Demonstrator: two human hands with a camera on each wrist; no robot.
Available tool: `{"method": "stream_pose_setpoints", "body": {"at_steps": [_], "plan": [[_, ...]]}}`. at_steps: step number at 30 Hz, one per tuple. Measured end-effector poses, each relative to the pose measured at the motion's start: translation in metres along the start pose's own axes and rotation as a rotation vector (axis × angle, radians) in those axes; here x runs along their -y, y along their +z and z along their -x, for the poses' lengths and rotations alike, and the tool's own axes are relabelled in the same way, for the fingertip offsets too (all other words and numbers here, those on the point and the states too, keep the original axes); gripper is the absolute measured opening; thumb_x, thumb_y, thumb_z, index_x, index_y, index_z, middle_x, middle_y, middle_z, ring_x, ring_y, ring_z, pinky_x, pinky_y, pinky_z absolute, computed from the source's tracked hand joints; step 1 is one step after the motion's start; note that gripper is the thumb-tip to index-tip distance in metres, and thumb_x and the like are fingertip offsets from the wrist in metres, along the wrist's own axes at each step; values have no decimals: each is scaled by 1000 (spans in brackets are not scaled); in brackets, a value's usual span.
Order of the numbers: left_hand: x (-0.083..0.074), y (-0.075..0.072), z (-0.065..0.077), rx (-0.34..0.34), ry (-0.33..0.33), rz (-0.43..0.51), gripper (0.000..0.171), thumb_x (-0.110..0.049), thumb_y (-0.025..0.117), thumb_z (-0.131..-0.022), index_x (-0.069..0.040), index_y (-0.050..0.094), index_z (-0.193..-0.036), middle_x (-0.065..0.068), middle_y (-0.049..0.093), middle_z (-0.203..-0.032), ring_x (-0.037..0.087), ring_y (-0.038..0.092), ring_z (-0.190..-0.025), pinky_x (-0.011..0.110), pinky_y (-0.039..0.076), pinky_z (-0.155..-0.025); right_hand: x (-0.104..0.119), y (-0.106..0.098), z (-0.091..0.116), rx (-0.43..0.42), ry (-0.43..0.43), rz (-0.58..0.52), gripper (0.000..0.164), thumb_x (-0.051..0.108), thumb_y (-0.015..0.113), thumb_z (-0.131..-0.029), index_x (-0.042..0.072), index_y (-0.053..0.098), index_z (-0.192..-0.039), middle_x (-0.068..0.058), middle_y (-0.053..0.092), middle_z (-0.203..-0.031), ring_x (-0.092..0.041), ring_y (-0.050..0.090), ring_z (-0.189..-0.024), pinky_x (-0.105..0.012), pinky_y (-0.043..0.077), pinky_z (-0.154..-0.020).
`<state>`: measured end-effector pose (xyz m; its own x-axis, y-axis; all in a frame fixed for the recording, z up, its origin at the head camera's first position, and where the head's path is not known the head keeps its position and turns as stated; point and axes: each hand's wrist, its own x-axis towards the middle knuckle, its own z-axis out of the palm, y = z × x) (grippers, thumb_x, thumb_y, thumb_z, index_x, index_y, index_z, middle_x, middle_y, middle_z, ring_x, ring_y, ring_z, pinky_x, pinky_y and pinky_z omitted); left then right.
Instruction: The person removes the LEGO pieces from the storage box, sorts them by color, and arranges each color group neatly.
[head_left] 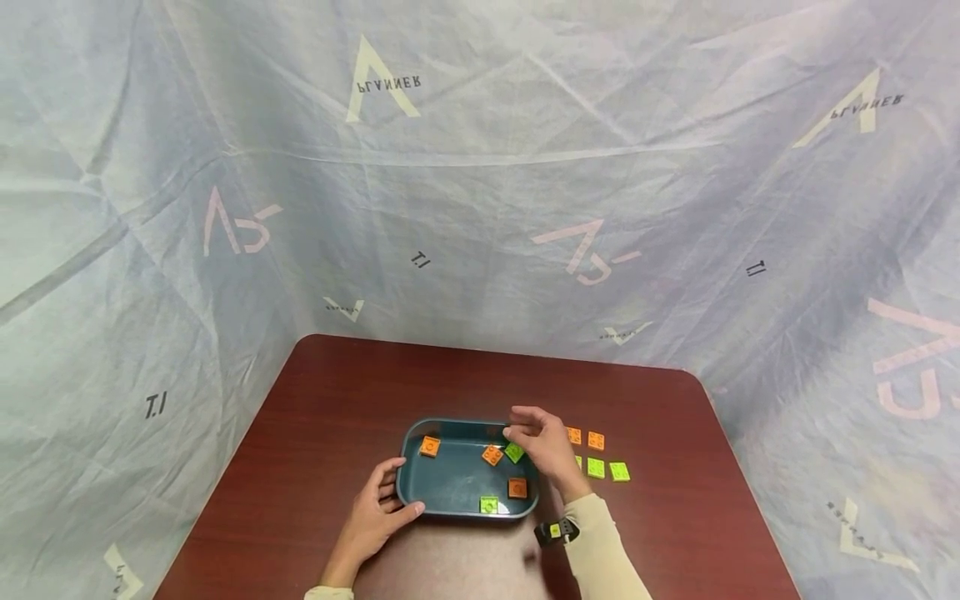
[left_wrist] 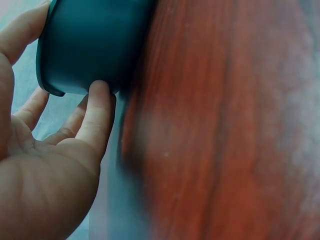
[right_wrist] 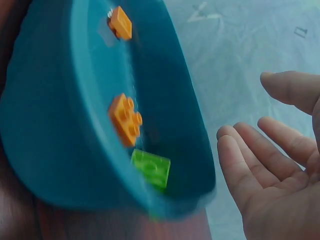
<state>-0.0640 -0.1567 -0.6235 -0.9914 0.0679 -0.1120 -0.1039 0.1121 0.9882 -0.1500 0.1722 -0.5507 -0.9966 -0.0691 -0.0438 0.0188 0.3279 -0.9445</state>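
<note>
One tray (head_left: 453, 477) holds three orange blocks (head_left: 430, 447) and two green blocks (head_left: 489, 505); at its three o'clock, two loose orange blocks (head_left: 596, 440) and three loose green blocks (head_left: 596, 467) show.

Left hand (left_wrist: 52, 165) holding teal tray (left_wrist: 95, 45), reddish wooden tabletop (left_wrist: 210, 125)

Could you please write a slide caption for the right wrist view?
Empty right hand near a teal tray, two orange toy bricks and one green toy brick visible inside.
</note>
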Motion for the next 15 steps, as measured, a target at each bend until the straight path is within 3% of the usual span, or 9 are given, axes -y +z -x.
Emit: {"method": "stream_pose_setpoints", "body": {"at_steps": [4,15], "plan": [[-2,0,0,4,-9,4,82,-15,92,-84,-22,49,-154,19,61,-140,32,67,-121,32,61,-87,2,13,-2,50,-13,23,46,22,81,-96,17,68,-140,-18,70,-136,-28,73,-114,-41,63,-89],[-1,0,0,8,-4,8,83,-13,92,-84,-19,48,-155,20,61,-140,32,67,-121,31,61,-87,0,50,-9,175,-5,27,51,25,82,-95,4,67,-139,-19,72,-132,-26,75,-109,-37,64,-82]]}}
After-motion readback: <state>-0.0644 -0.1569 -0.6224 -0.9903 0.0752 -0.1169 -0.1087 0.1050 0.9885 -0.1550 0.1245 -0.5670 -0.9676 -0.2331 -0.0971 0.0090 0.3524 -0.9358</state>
